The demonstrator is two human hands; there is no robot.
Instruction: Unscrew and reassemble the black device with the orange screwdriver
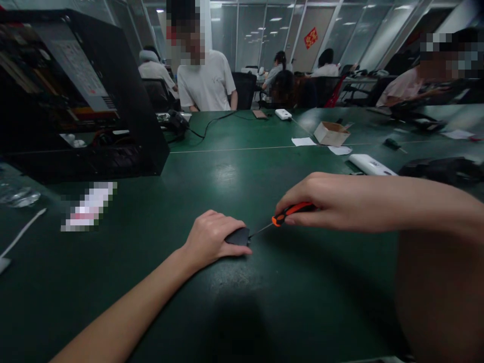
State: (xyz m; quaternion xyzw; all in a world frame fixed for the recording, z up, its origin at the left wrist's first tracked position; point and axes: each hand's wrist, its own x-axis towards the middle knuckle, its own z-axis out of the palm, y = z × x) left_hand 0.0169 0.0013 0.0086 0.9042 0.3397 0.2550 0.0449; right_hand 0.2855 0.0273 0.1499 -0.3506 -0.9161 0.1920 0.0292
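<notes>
The left hand (pixel 214 237) presses one small dark device (pixel 238 236) flat on the green worktop (pixel 227 312), near centre, apparently to steady it. The right hand (pixel 321 201) has its grip clamped on one orange-handled screwdriver (pixel 289 213), tip meeting the device's right edge.

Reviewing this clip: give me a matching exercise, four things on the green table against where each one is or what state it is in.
Things:
1. screwdriver
2. small dark device
3. cardboard box
4. open computer case

Places or states:
A. far left of the table
B. under the left hand
C. far side, open, beside paper slips
D. held in the right hand

Pairs: 1-D, 2-B, 3-C, 4-A
</notes>
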